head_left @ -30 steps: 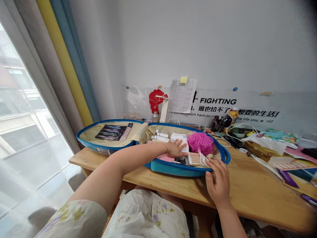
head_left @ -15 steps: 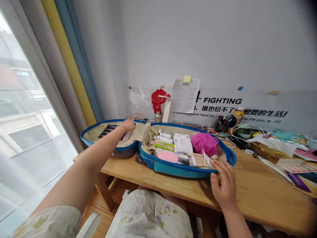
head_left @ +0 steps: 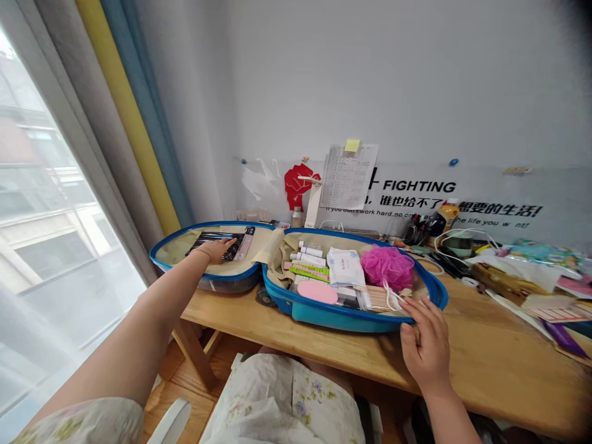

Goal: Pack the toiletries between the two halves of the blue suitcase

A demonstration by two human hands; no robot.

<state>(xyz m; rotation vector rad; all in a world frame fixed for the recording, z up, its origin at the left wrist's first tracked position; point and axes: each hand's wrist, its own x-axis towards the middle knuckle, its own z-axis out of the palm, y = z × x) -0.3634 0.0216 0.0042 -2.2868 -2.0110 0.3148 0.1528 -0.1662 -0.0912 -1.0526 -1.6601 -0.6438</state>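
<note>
A blue suitcase (head_left: 342, 322) lies spread wide on the wooden table. In its left half, my left hand (head_left: 215, 251) rests with fingers stretched over a black glossy packet (head_left: 234, 248); a pinkish phone-like item (head_left: 246, 244) lies just right of it. My right hand (head_left: 428, 345) has its fingers spread on the near right rim, beside a white cord (head_left: 391, 297). The right half holds a magenta bath puff (head_left: 387, 267), a white packet (head_left: 346, 267), a pink oval item (head_left: 317, 291), small white tubes (head_left: 311, 250), a green packet (head_left: 309, 272) and a pack of thin sticks (head_left: 377, 298).
A white lamp (head_left: 313, 203) and a small bottle (head_left: 296, 217) stand behind the suitcase. To the right lie a gold-brown pouch (head_left: 499, 280), papers and cables, with an orange-labelled bottle (head_left: 446, 216) behind. Curtains (head_left: 134, 111) hang at the left.
My left hand has moved left and nearer, from the far edge of the left half onto the black packet. My right hand stays on the rim; the view has shifted slightly.
</note>
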